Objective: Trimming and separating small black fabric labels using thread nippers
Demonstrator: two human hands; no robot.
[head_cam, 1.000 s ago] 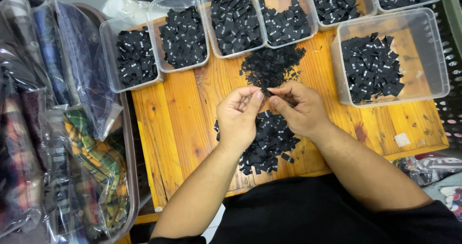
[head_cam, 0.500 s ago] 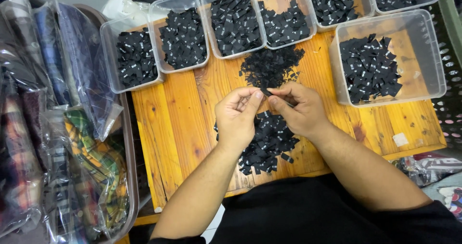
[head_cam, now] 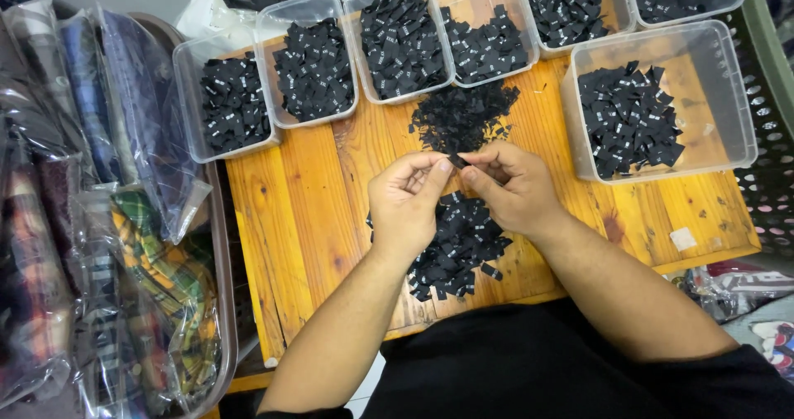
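- Head view, hands: left hand (head_cam: 407,200) and right hand (head_cam: 511,186) meet above the middle of the wooden table (head_cam: 306,220); thumb and forefinger of each are pinched shut on one small black fabric label (head_cam: 456,161), held between them just above the table.
- Head view, loose stock: one pile of black labels (head_cam: 460,249) lies on the table directly under the hands, toward the person; a second loose heap (head_cam: 463,114) lies just beyond the fingertips, toward the tubs.
- Head view, containers: a row of clear plastic tubs (head_cam: 186,96) lines the far edge of the table, each holding black labels; a larger clear tub (head_cam: 736,96) stands at the right, its labels gathered to its left half.
- Head view, surroundings: folded patterned cloths in clear plastic bags (head_cam: 99,220) are stacked in a brown bin at the left, beside the table.
- Head view, small item: a white scrap (head_cam: 683,239) lies on the table near its right front corner.
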